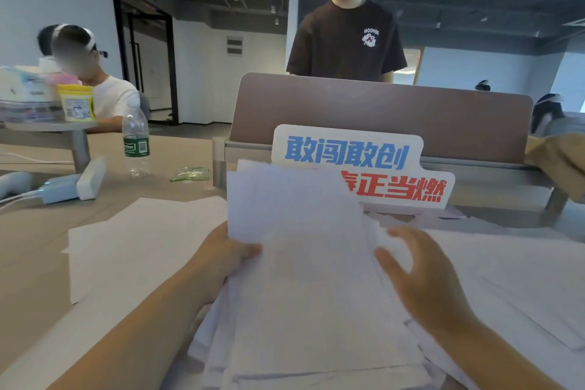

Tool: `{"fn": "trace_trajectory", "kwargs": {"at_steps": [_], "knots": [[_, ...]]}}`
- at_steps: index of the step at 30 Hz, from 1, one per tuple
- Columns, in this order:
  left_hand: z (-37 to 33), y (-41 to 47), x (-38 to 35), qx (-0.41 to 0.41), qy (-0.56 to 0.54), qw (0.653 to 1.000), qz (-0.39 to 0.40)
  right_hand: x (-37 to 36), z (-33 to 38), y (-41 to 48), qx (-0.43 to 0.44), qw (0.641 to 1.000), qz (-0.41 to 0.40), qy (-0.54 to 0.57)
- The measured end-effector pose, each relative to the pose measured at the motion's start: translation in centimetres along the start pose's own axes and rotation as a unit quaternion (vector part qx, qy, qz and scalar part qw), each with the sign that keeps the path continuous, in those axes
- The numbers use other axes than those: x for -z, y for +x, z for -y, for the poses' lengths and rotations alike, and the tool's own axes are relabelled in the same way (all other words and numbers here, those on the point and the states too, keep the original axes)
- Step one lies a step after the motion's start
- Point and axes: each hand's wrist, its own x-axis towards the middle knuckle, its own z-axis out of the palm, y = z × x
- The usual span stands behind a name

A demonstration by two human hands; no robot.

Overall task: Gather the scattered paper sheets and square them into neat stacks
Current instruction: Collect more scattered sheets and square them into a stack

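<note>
Ragged bundle of white sheets (300, 247) tilted up over table (31, 263), edges fanned, unaligned. Left hand (228, 256) pinched on bundle's left edge. Right hand (421, 272) beside right edge, fingers spread. More loose sheets (133, 241) flat on table left and right.

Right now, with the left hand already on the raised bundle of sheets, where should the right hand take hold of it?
Take the bundle on its right long edge, coming in from the right, level with the left hand. That edge is fanned and free, the right hand is open beside it, and a matching grip opposite the left probably lets you tap the sheets square.
</note>
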Motion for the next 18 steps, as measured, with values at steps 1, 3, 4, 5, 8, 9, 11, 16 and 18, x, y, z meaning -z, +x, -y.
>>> {"fn": "trace_trajectory", "kwargs": {"at_steps": [1, 3, 4, 5, 8, 9, 11, 16, 18], "knots": [[-0.4, -0.2, 0.1, -0.019, -0.030, 0.999, 0.006, 0.3, -0.2, 1.2, -0.125, 0.991, 0.034, 0.029], [-0.9, -0.6, 0.2, -0.061, -0.078, 0.995, 0.029, 1.3, -0.1, 3.6, -0.280, 0.928, 0.126, 0.209], [-1.1, -0.8, 0.2, -0.079, -0.096, 0.991, 0.041, 1.9, -0.1, 4.7, -0.301, 0.881, 0.164, 0.326], [-1.5, -1.1, 0.1, -0.096, -0.109, 0.988, 0.049, 2.6, 0.1, 5.3, -0.297, 0.845, 0.186, 0.403], [-2.8, -1.7, 0.0, -0.136, -0.126, 0.981, 0.050, 4.0, 0.4, 6.4, -0.208, 0.871, 0.258, 0.362], [-3.2, -2.0, 0.0, -0.152, -0.120, 0.980, 0.042, 4.3, 0.7, 6.6, -0.172, 0.899, 0.265, 0.304], [-4.9, -2.4, -0.1, -0.191, -0.099, 0.976, 0.018, 5.1, 1.5, 7.3, -0.125, 0.936, 0.238, 0.226], [-10.1, -3.2, -0.7, -0.297, -0.052, 0.953, -0.030, 8.0, 4.7, 9.4, -0.086, 0.961, 0.137, 0.223], [-11.9, -3.4, -0.6, -0.326, -0.032, 0.944, -0.047, 8.8, 6.2, 9.9, -0.054, 0.970, 0.093, 0.216]]}}
